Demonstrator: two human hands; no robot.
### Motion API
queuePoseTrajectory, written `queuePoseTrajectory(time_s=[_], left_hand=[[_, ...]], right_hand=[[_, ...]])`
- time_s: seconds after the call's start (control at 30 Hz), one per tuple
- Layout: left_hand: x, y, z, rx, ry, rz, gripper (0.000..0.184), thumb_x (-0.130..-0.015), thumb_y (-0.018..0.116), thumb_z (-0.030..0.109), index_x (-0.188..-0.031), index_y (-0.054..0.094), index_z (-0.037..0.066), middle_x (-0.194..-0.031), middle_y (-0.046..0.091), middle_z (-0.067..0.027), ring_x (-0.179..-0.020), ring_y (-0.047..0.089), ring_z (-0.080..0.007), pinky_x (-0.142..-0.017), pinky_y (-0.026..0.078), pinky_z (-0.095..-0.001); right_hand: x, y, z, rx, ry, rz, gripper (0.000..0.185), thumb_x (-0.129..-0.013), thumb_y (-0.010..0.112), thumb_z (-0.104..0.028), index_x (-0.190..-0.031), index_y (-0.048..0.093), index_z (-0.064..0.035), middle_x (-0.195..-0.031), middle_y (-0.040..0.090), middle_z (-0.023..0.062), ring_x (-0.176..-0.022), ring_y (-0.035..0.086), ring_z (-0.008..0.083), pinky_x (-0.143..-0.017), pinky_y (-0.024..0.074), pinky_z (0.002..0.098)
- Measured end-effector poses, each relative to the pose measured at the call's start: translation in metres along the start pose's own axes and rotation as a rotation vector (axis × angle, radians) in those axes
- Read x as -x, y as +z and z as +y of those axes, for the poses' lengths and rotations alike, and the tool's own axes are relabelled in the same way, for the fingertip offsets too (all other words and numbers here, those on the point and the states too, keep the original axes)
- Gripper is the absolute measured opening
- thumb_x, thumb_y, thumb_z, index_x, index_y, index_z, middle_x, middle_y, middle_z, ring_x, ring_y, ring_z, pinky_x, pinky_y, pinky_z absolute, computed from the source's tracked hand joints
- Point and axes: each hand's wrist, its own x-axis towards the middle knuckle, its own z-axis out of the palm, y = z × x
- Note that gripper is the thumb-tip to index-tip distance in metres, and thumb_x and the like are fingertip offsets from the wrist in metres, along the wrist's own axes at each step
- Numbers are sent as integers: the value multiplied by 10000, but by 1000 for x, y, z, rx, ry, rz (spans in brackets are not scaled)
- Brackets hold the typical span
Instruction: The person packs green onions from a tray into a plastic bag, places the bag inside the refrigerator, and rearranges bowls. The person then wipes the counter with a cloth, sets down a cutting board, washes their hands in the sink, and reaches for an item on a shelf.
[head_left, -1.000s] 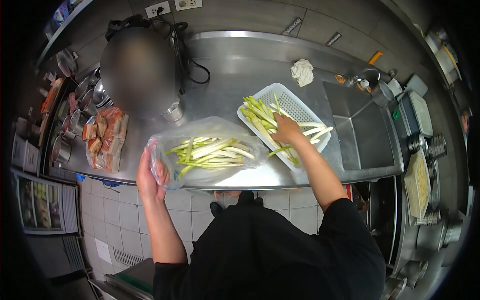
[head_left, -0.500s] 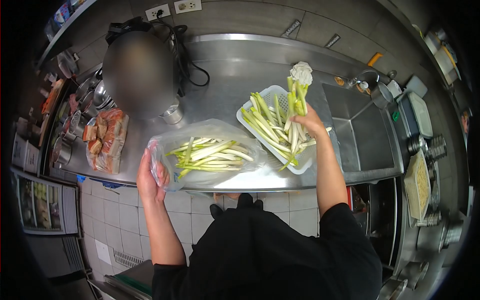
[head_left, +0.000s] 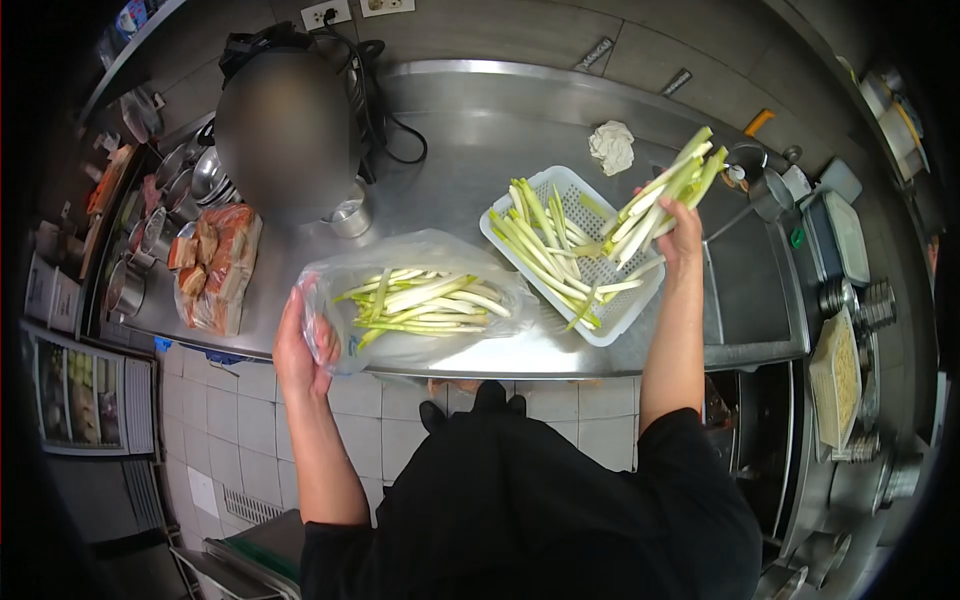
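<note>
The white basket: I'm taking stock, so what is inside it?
Green-and-white stalks lie in the white basket, with bare patches of its perforated bottom showing. Anything directly beneath the stalks is covered.

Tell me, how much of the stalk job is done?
Partly done, it seems. A pile of stalks lies in the bag, held by the left hand. The right hand has a bunch up in the air. Probably left: the loose stalks in the basket.
</note>
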Motion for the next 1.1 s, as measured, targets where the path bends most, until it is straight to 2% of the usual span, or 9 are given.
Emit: queuePoseTrajectory(time_s=[0.07, 0.17, 0.23, 0.3, 0.47, 0.63, 0.7, 0.9, 1.1], left_hand=[[-1, 0, 0, 3, -1, -9, 426, -1033, 436, 386, -1296, 536, 66, -512, 441, 13, -347, 314, -72, -362, 241, -227], [-2, 1, 1, 7, 4, -30, 430, -1032, 436, 388, -1300, 529, 65, -507, 435, 13, -345, 310, -73, -361, 240, -230], [1, 3, 1, -21, 15, 21, 431, -1033, 434, 388, -1306, 524, 67, -501, 431, 13, -342, 308, -74, -357, 239, -233], [-1, -2, 1, -23, 7, 2, 431, -1033, 433, 388, -1308, 523, 69, -499, 430, 13, -340, 308, -76, -356, 240, -234], [-2, -4, 2, 4, 20, -2, 423, -1034, 431, 389, -1298, 531, 74, -497, 430, 11, -338, 311, -81, -354, 242, -236], [-2, -9, 2, 10, 9, 9, 410, -1033, 436, 388, -1273, 550, 76, -502, 433, 12, -340, 315, -80, -355, 246, -235], [0, -9, 3, 19, 5, 9, 408, -1033, 438, 387, -1275, 548, 76, -505, 436, 11, -341, 315, -79, -355, 246, -235], [-3, -5, 6, 29, 3, -3, 411, -1032, 442, 382, -1289, 533, 74, -512, 443, 9, -343, 317, -77, -354, 238, -233], [-7, -8, 7, 23, 0, -27, 423, -1028, 451, 382, -1299, 524, 66, -513, 441, 8, -347, 319, -76, -358, 239, -234]], right_hand=[[-12, -6, -1, -17, 198, -13, 527, -788, 624, -61, -1261, 441, 78, -1092, 611, 235, -1024, 649, 371, -915, 548, 483], [-17, 2, 0, 53, 187, -57, 469, -795, 618, -60, -1207, 463, 102, -1093, 613, 262, -1007, 657, 374, -906, 554, 475], [-20, 9, 3, 53, 194, -7, 442, -798, 616, -55, -1194, 480, 85, -1064, 621, 216, -987, 658, 341, -889, 554, 449], [-28, 16, 3, 244, 145, 129, 497, -770, 645, -32, -1222, 466, 70, -1007, 615, 172, -907, 657, 303, -830, 555, 403], [-31, 31, -19, -147, 100, 108, 448, -806, 651, -84, -1207, 491, 37, -1047, 614, 180, -957, 645, 328, -910, 521, 463], [-49, 17, -21, -215, -14, 94, 453, -809, 642, -90, -1215, 483, 31, -1041, 624, 194, -965, 647, 344, -893, 534, 471], [-56, 20, -22, -96, -30, 261, 425, -810, 639, -89, -1194, 498, 29, -1035, 623, 185, -951, 649, 328, -883, 540, 458], [-61, 31, -29, -168, -88, 182, 418, -815, 639, -85, -1191, 501, 31, -1043, 618, 172, -966, 642, 320, -902, 530, 455], [-29, 92, -35, -133, -171, 19, 580, -812, 635, -98, -1324, 411, 57, -1111, 599, 197, -1040, 630, 362, -956, 511, 481]])
